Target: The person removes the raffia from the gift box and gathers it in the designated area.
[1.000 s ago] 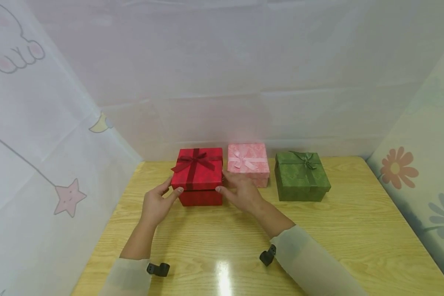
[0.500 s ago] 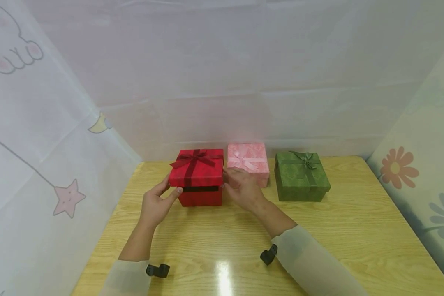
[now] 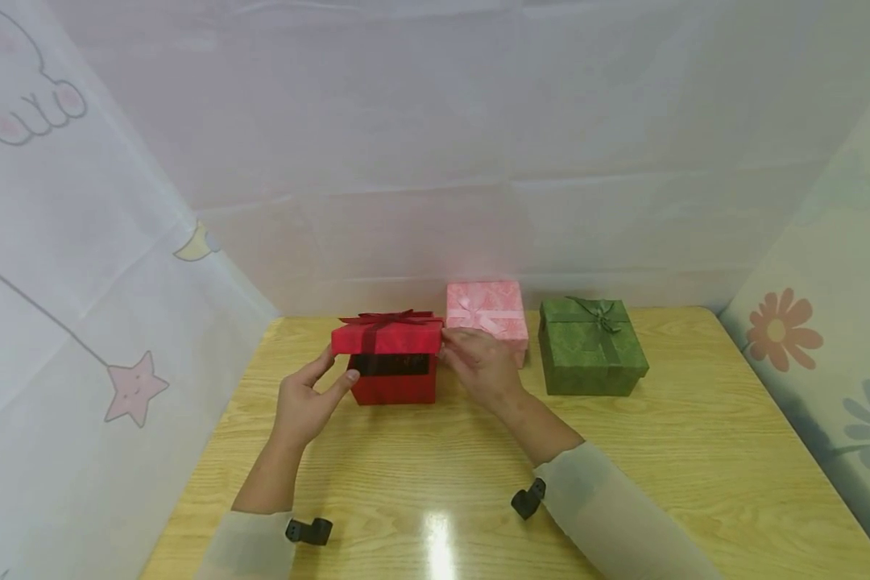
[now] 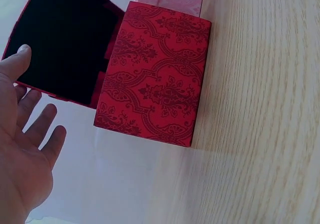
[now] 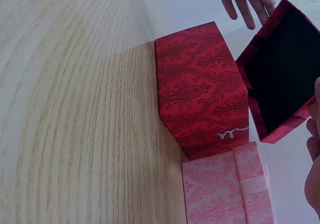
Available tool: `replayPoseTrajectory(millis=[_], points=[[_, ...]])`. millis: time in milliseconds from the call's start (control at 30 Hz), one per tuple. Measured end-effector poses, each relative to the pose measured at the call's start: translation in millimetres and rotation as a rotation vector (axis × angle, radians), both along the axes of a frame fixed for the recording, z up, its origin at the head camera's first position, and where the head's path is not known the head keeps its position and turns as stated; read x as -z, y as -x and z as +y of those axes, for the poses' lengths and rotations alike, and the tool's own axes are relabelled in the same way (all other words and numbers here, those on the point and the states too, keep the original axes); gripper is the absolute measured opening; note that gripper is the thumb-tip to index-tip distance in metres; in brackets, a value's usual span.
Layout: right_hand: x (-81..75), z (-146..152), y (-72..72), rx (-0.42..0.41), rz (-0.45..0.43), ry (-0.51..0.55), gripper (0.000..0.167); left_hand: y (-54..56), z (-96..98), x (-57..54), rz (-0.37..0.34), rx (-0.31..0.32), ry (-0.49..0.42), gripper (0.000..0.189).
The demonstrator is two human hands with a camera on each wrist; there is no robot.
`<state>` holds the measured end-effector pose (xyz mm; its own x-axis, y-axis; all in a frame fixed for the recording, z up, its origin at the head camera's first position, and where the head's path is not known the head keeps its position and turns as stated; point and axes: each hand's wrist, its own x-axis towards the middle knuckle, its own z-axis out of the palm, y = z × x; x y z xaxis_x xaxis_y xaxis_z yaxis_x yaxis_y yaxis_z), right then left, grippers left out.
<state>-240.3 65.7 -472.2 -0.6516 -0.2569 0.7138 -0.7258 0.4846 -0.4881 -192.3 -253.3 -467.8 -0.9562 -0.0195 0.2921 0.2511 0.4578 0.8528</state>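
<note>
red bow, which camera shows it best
The head view: the red bow shows there atop the tilted lid, though at a low angle. Neither wrist view shows the bow: both look at the lid's dark inside, with its top turned away from the camera.

The inside of the red box [image 3: 399, 392] is too dark to make out. From the right wrist, a pale mark [image 5: 232, 133] is too small to read, and the edges cut off the right hand [image 5: 313, 171] and pink box [image 5: 215, 189].
</note>
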Motion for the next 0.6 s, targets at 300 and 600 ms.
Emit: replayPoseTrajectory(millis=[300, 600], points=[[-4.1, -1.3, -0.2, -0.032, 0.064, 0.115, 0.034, 0.3, 0.6, -1.7, 0.036, 0.036, -0.042, 0.061], [-4.8, -5.0, -0.4, -0.036, 0.118, 0.128, 0.040, 0.2, 6.6, -9.3, 0.172, 0.143, -0.169, 0.076]])
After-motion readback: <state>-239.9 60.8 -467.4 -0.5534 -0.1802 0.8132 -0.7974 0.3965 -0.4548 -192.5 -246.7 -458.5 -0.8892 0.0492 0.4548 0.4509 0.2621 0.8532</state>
